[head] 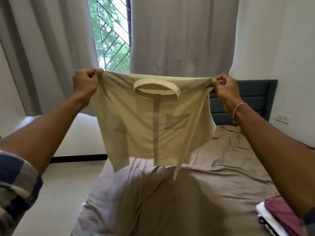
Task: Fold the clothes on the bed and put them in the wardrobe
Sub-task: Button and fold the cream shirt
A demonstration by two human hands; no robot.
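The pale yellow shirt [150,125] hangs in the air above the bed [213,184], spread by its shoulders with the collar on top; its placket and chest pocket show as shadows through the thin cloth, and its hem looks clear of the bed. The left hand [85,82] pinches one shoulder seam and the right hand [223,87] the other, the fingers [92,76] of both curled tight on the fabric. The step in hand appears to be shaking the shirt out before laying it on the bed to fold. To do that well, I judge the shoulders should be kept level and pulled gently apart so the body hangs without a twist, then lowered hem first onto the bed, front side down, leaving the short sleeves free to be turned in. The brown sheet on the bed is rumpled, so smoothing it first would spare the shirt new creases. A stack of folded clothes [276,213] lies at the near right edge of the bed and is best left undisturbed. A dark padded headboard [252,99] closes the far end of the bed, with grey curtains [179,40] and a latticed window [112,40] beyond it, and pale floor [59,193] to the left of the bed
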